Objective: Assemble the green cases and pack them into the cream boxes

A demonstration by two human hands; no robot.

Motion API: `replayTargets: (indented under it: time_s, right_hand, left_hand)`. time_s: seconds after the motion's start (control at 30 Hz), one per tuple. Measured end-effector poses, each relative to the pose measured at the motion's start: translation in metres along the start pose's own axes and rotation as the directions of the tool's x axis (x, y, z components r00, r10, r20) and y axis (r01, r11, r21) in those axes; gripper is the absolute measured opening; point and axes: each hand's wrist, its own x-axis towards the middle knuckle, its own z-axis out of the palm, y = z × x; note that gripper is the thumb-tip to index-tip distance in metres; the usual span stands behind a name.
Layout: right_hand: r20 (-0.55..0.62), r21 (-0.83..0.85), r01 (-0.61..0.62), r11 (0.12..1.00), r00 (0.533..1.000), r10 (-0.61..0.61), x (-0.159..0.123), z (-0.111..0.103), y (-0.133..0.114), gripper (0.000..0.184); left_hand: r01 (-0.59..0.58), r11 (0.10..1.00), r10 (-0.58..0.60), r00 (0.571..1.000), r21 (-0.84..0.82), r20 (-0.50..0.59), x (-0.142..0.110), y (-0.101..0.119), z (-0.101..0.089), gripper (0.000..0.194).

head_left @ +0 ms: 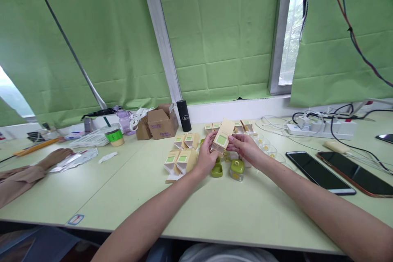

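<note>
A small cream cardboard box [226, 127] with a green square on its face is held up above the table, tilted. My left hand [206, 156] grips its left side, and the fingers of my right hand [244, 147] close on its lower right edge. Just below lie a green open case part [217, 170] and a small case [237, 169] with a green lid and clear base. More cream boxes [181, 157] stand in a group to the left of my left hand, and others [244, 127] stand behind. Clear round-ended parts [266, 146] lie beyond my right hand.
Two phones [319, 172] [359, 172] lie at right, near a white power strip [321, 129] with tangled cables. At the back are a black bottle [184, 116] and brown carton [162, 121]. A drink cup [114, 136] stands left, near another person's hand [57, 158].
</note>
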Motion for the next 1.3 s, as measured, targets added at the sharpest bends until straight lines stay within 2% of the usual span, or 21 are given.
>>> replayTargets:
  time_s: [0.17, 0.27, 0.4, 0.5, 0.67, 0.8, 1.03, 1.3]
  right_hand:
    - [0.022, 0.034, -0.009, 0.999, 1.0, 0.008, -0.003, 0.0, -0.004, 0.04]
    - [0.016, 0.05, -0.004, 0.999, 1.0, 0.003, -0.004, 0.001, -0.006, 0.04]
    - [0.005, 0.045, 0.02, 0.999, 1.0, -0.02, -0.005, 0.004, -0.005, 0.041]
    - [-0.003, 0.057, 0.034, 0.998, 0.999, -0.033, -0.005, 0.006, -0.004, 0.043]
    - [-0.018, 0.115, 0.007, 0.993, 1.0, -0.005, -0.006, 0.006, -0.006, 0.043]
    - [-0.032, 0.149, -0.005, 0.989, 0.999, 0.009, -0.007, 0.005, -0.008, 0.04]
    - [-0.038, 0.158, -0.008, 0.987, 0.999, 0.014, -0.007, 0.007, -0.008, 0.038]
    - [-0.058, 0.171, -0.031, 0.985, 0.997, 0.041, -0.006, 0.005, -0.006, 0.035]
  left_hand:
    - [0.019, 0.999, -0.017, 0.999, -0.035, 0.049, -0.002, 0.006, -0.002, 0.067]
    - [-0.026, 1.0, 0.026, 0.998, 0.001, 0.063, -0.005, 0.013, -0.001, 0.058]
    - [-0.136, 0.965, 0.139, 0.99, 0.226, 0.0, -0.008, 0.018, 0.001, 0.043]
    - [-0.142, 0.915, 0.181, 0.981, 0.378, -0.07, -0.008, 0.016, 0.001, 0.04]
    - [-0.168, 0.834, 0.213, 0.977, 0.526, -0.025, -0.008, 0.011, -0.004, 0.042]
    - [-0.157, 0.759, 0.258, 0.964, 0.632, -0.071, -0.008, 0.009, -0.007, 0.036]
    - [-0.185, 0.685, 0.318, 0.946, 0.705, -0.061, -0.009, 0.007, -0.008, 0.032]
    - [-0.266, 0.609, 0.38, 0.925, 0.747, 0.02, -0.012, 0.002, -0.012, 0.035]
